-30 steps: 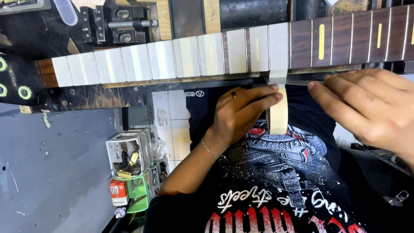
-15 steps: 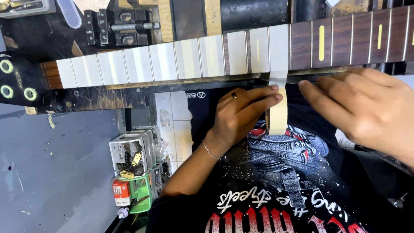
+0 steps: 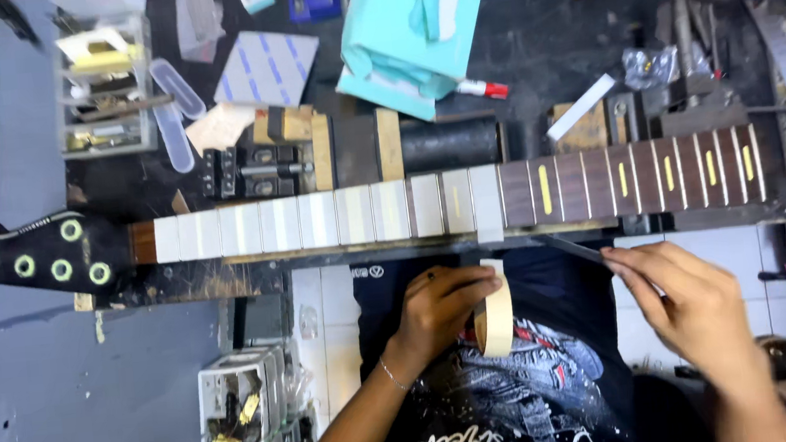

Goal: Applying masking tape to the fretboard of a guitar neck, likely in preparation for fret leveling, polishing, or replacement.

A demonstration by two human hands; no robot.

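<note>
Tape roll upright in the left hand's curled fingers, right hand pinching a thin blade.

The guitar neck lies across the workbench. The tape roll sits just below it. A clamp sits behind it.

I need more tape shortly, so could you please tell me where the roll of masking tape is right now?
In the head view the roll of masking tape is in the left hand, just below the guitar neck, left of the right hand.
</note>
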